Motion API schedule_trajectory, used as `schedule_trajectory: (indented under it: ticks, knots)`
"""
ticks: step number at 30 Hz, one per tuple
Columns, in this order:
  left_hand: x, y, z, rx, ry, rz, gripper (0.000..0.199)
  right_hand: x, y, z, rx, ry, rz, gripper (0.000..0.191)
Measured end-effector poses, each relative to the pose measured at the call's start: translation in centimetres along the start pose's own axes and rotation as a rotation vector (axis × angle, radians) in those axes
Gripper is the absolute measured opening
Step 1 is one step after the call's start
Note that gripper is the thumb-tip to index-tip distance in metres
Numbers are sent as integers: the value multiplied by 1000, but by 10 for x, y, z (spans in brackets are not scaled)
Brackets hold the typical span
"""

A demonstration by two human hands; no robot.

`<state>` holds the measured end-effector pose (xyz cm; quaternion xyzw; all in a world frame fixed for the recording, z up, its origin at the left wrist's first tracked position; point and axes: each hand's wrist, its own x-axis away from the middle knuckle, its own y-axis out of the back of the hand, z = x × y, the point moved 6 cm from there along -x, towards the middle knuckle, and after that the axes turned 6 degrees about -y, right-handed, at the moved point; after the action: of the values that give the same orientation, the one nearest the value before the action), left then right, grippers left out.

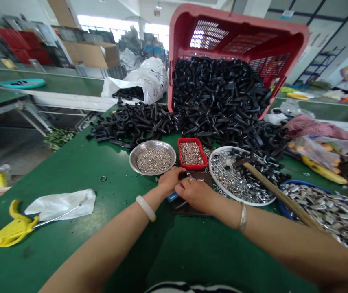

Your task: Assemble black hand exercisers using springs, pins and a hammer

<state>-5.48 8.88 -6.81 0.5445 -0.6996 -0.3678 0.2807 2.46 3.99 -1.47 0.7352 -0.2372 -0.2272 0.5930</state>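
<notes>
My left hand [171, 180] and my right hand [197, 194] meet over a dark flat plate [192, 209] on the green table. Fingers of the left hand are closed around a small black part [186, 175], mostly covered by the hands. The right hand's fingers are curled and pressed together beside it; what they grip is hidden. Under the hands a blue piece [172, 197] shows. Just beyond them stand a metal bowl [134, 162] of small silvery pieces and a red tray [196, 166] of rivet-like pins. A white round tray [253, 202] of metal hardware lies to the right.
A tipped red crate [237, 18] spills black curved parts [219, 89] across the table's back. A wooden-handled hammer [277, 193] lies over the white tray, beside metal clips [329, 211]. At left are a yellow-handled tool [18, 228], a white cloth [66, 203] and a ring [103, 178].
</notes>
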Motion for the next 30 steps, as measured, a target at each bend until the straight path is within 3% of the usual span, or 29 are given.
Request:
schedule_trajectory:
  ticks: [2, 5, 8, 12, 15, 19, 25, 30]
  knots:
    - [1, 2, -2, 10, -4, -27, 34, 5, 0, -18, 47, -45, -1, 21]
    - [4, 5, -5, 26, 3, -69, 45, 19, 2, -74, 16, -370, -60, 16]
    - [5, 4, -5, 40, 43, -66, 47, 39, 1, -105, -394, -536, -263, 11]
    - [3, 4, -5, 37, 34, -77, 46, 49, -27, -93, -1197, -570, -450, 19]
    - [3, 3, -6, 33, 43, -57, 45, 45, -48, -78, -1441, -640, -487, 25]
    - [3, 4, -7, 41, 52, -49, 44, 39, -56, -76, -1492, -655, -493, 27]
    - [2, 3, -6, 46, 32, -60, 46, 39, -45, -75, -1215, -603, -458, 21]
    - [2, 2, -3, 56, 24, -75, 45, 38, -46, -77, -1272, -626, -456, 21]
